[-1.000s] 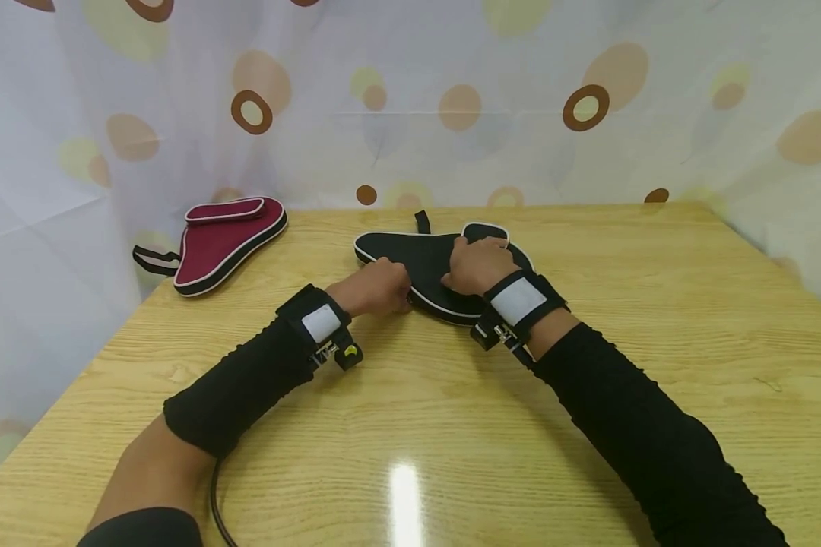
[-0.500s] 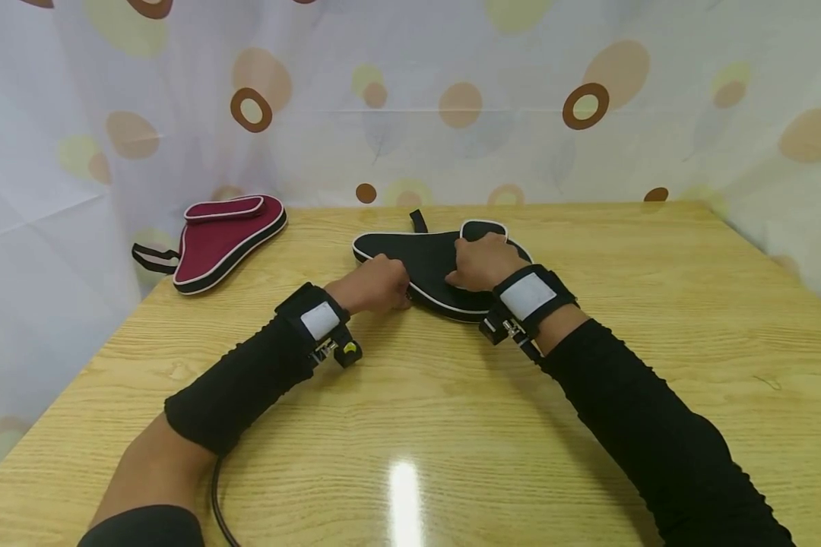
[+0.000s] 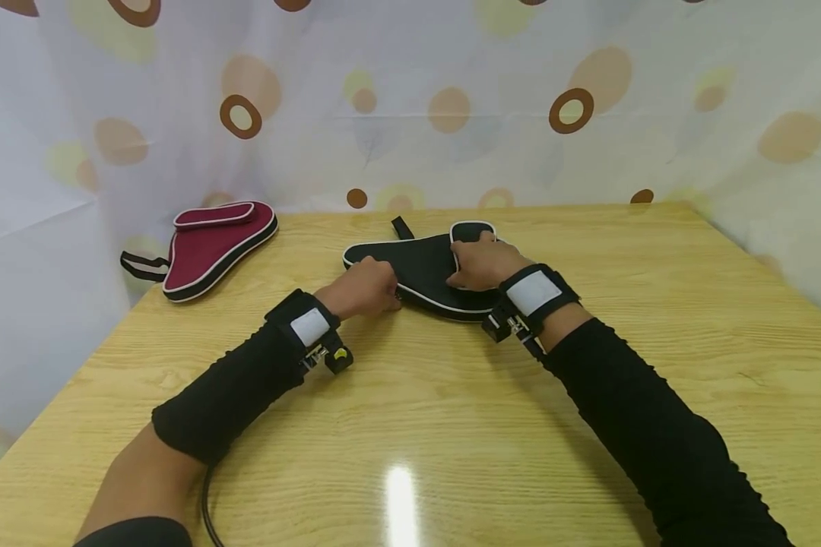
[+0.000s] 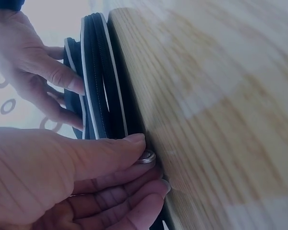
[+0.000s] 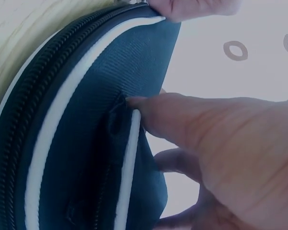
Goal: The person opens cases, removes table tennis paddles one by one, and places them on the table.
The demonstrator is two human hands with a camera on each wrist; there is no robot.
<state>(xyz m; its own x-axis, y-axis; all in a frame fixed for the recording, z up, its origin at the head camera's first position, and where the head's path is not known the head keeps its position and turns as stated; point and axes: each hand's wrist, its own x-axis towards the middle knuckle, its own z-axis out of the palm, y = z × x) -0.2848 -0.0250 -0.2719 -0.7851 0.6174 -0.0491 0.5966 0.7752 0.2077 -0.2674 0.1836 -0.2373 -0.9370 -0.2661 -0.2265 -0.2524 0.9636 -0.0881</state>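
Note:
A black table tennis paddle case point(image 3: 417, 262) with white piping and a zipped side lies on the wooden table. My left hand point(image 3: 366, 287) is at its near edge, and in the left wrist view the thumb and forefinger pinch a metal zipper pull point(image 4: 147, 156). Behind the pull, a narrow gap shows along the zip point(image 4: 104, 81). My right hand point(image 3: 486, 264) grips the raised pocket point(image 3: 472, 231) on the case's wide end. In the right wrist view, the thumb presses by the pocket's white edge point(image 5: 128, 177), with the other fingers on its far side.
A maroon paddle case point(image 3: 212, 247) with a black wrist strap point(image 3: 144, 266) lies at the table's far left. A patterned curtain point(image 3: 410, 99) hangs behind the table point(image 3: 356, 456). A black cable point(image 3: 207, 505) runs down from my left arm.
The black loop at the case's back leans further left. My right hand has shifted slightly right and now holds the pocket. The left hand stays at the near edge; the head view shifts slightly.

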